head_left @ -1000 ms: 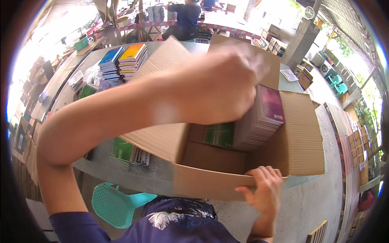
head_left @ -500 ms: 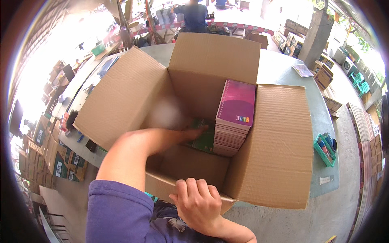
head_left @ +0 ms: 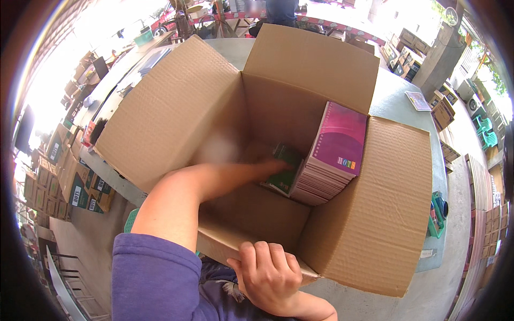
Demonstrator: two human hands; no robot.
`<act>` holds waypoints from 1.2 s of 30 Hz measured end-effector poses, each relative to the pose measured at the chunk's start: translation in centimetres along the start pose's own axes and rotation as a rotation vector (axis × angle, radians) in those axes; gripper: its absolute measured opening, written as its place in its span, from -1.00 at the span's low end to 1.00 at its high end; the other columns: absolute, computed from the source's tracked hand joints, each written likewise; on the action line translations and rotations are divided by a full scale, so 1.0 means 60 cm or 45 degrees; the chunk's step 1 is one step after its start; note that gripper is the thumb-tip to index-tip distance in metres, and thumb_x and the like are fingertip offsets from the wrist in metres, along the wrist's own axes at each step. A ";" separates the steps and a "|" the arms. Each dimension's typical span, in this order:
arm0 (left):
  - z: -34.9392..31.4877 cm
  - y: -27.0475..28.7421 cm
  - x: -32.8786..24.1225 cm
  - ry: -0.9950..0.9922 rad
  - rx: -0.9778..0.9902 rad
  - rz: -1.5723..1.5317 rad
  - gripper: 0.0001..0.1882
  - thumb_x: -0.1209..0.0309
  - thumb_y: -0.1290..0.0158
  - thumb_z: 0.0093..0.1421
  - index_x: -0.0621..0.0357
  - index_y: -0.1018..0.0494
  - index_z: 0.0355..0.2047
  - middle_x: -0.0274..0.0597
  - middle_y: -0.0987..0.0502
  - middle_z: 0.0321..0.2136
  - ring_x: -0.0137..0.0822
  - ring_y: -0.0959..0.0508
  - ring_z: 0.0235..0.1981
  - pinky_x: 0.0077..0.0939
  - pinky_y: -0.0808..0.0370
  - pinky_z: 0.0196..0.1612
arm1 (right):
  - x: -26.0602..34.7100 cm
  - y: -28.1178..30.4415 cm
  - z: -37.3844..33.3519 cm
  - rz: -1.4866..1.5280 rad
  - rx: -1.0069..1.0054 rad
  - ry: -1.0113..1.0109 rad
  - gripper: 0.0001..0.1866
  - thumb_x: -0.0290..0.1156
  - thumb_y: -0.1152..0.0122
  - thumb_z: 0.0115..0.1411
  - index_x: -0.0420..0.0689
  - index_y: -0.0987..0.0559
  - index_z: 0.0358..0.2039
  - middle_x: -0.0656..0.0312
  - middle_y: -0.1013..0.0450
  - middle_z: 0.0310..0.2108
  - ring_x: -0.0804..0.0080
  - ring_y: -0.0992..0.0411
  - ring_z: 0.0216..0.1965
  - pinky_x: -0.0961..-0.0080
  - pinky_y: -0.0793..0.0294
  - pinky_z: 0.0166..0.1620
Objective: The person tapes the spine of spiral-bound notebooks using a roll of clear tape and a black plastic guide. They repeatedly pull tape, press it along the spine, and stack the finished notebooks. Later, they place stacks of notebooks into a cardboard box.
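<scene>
A large brown cardboard box point(head_left: 369, 208) with raised flaps stands in front of me. Inside, against its right wall, a tall stack of purple spiral-bound notebooks point(head_left: 340, 136) rises. Green notebooks point(head_left: 284, 182) lie lower down, just left of that stack. Reaching in from the lower left, my left hand point(head_left: 274, 168) rests on the green notebooks with its fingers stretched toward the purple stack; shadow blurs part of it. My right hand point(head_left: 272, 275) is closed over the near edge of the box, fingers wrapped over the rim.
The box stands on a grey table point(head_left: 393, 85). A green basket point(head_left: 437, 216) and a small booklet point(head_left: 417, 101) lie to its right. Packed cartons point(head_left: 88, 187) are piled at the left. A person point(head_left: 281, 12) is at the far table, near a pillar point(head_left: 439, 56).
The whole view has shifted, so box and surroundings sit further right. My left hand stays low in the box by the green notebooks; my right hand keeps its grip on the rim.
</scene>
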State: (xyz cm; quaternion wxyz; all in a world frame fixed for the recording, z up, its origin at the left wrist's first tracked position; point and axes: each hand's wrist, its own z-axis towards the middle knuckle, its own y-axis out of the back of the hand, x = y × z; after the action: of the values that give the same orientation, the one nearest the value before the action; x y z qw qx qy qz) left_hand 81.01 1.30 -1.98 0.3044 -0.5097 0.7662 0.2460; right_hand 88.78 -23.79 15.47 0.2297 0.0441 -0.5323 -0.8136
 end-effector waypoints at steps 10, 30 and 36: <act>0.031 0.000 0.030 -0.045 -0.038 -0.248 -0.48 0.24 -0.17 0.03 0.22 -0.39 -0.03 -0.07 -0.53 -0.18 -0.24 -0.59 -0.26 -0.31 -0.57 -0.17 | 0.002 0.006 0.002 0.043 0.015 0.020 -0.69 -0.05 -0.18 -0.04 0.01 -0.44 -0.43 0.40 -0.30 -0.53 0.52 -0.34 -0.45 0.55 -0.23 -0.42; -0.276 0.068 -0.228 -0.325 -0.086 0.678 -0.55 0.19 -0.23 -0.03 0.26 -0.51 -0.21 -0.05 -0.57 -0.31 -0.27 -0.55 -0.32 -0.36 -0.49 -0.22 | 0.001 0.023 -0.001 0.147 0.042 -0.055 -0.56 -0.01 -0.27 -0.10 -0.07 -0.45 -0.35 0.26 -0.34 -0.49 0.25 -0.36 -0.42 0.34 -0.27 -0.37; -0.577 0.274 -0.283 -1.194 -0.082 0.118 -0.37 0.08 -0.20 0.01 0.23 -0.37 -0.02 -0.06 -0.47 -0.13 -0.28 -0.52 -0.15 -0.40 -0.48 -0.07 | 0.034 0.053 -0.003 0.048 0.107 -0.132 -0.50 -0.01 -0.22 0.01 -0.12 -0.47 -0.16 0.13 -0.44 -0.34 0.19 -0.42 -0.28 0.30 -0.36 -0.22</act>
State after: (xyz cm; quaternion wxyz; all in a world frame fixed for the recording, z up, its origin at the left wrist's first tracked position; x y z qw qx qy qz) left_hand 63.25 -5.89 35.31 0.5902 -0.3183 0.5599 0.4866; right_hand 88.02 -25.84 18.57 0.2150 0.0017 -0.5779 -0.7873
